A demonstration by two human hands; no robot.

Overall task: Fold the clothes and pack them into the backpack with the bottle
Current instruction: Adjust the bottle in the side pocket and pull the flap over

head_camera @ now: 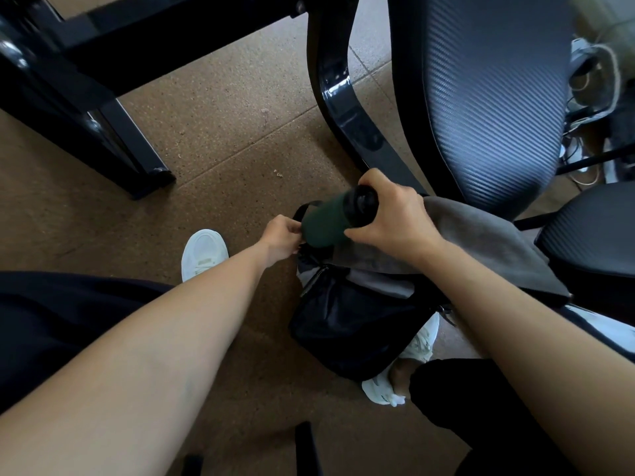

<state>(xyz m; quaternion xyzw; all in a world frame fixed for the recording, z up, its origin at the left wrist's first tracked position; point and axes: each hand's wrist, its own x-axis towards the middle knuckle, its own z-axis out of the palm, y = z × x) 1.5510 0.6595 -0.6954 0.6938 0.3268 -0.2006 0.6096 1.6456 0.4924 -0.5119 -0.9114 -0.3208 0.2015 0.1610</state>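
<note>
On the head view I saw the right hand (388, 214) wrapped around the upper end of the dark green bottle (326, 221), fingers over the far side and thumb underneath, just below its black cap. The bottle lay tilted, cap toward the chair and base pointing down and left, above the far end of the black backpack (343, 321).

The left hand (281, 237) sat right at the bottle's base, its fingers curled and pinching a dark edge of the backpack. I could not tell which part of the bag that edge was, nor whether the bottle's base had entered a pocket.

The backpack stood on the brown floor (223, 149) between the person's feet. A grey cloth (481, 242) lay across its top, spreading from under the right wrist to the chair seat.

A black mesh office chair (481, 97) stood just behind the bag. A white sneaker (204, 252) showed left of the left wrist, and a black table leg (137, 149) crossed the upper left.
</note>
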